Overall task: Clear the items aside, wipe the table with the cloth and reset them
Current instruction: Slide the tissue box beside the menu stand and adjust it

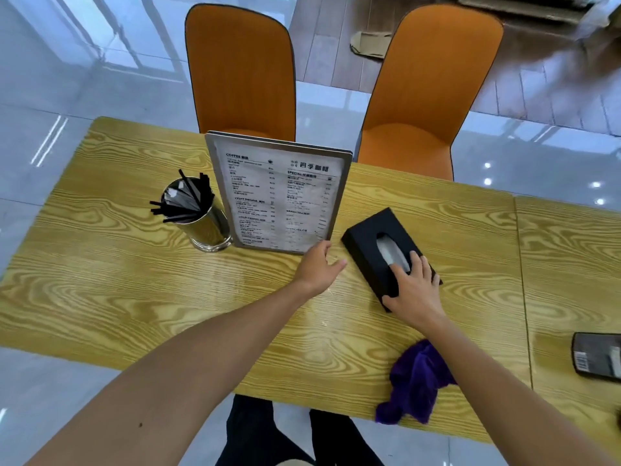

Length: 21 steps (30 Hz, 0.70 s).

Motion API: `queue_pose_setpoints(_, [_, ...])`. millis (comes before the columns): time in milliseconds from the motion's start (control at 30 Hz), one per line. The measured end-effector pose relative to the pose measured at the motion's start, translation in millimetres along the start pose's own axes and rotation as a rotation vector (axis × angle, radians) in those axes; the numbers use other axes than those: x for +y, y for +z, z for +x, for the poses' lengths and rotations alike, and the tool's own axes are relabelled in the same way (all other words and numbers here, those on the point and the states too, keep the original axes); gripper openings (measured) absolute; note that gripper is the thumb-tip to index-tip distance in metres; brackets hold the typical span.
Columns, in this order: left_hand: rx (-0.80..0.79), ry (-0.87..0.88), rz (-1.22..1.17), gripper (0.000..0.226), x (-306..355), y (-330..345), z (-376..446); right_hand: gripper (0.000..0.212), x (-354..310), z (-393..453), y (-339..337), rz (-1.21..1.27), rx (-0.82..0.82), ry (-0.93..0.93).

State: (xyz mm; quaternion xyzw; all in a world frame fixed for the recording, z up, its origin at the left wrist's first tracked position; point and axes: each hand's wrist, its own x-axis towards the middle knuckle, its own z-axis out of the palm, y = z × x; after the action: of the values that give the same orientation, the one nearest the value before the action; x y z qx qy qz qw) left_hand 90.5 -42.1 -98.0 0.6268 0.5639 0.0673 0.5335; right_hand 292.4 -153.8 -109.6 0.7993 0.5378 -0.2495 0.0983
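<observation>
A black tissue box (368,238) lies on the yellow wood-grain table (134,280), right of centre. My right hand (415,290) grips its near end, fingers over the top and thumb on the side. My left hand (317,265) rests open on the table, fingertips touching the lower right corner of the upright framed menu stand (279,193). A metal cup of black straws (196,213) stands just left of the menu. A purple cloth (415,385) lies crumpled near the table's front edge, under my right forearm.
Two orange chairs (242,72) (423,95) stand at the far side of the table. A second table (568,257) adjoins on the right, with a dark packet (596,359) at the frame edge. My legs show below the front edge.
</observation>
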Motion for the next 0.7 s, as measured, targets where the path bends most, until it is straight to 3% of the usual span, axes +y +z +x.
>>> queue_pose_setpoints(167, [0.099,-0.030,0.048,0.055,7,11,3,0.082,41,-5,-10,-0.194,-0.032,-0.321])
queue_pose_setpoints(267, [0.098,-0.054,0.066,0.049,4,17,3,0.098,48,-10,-9,0.024,0.058,-0.167])
queue_pose_setpoints(367, [0.146,-0.129,0.080,0.042,0,23,1,0.100,46,-10,-8,0.336,-0.017,0.016])
queue_pose_setpoints(467, [0.161,-0.197,0.052,0.030,-5,30,0,0.097,46,-8,-5,0.409,-0.050,0.016])
queue_pose_setpoints(600, [0.158,-0.206,-0.182,0.036,-1,26,6,0.098,46,-3,-8,0.481,-0.006,0.059])
queue_pose_setpoints(700, [0.203,-0.215,-0.225,0.036,1,21,9,0.098,37,2,-10,0.487,0.012,0.072])
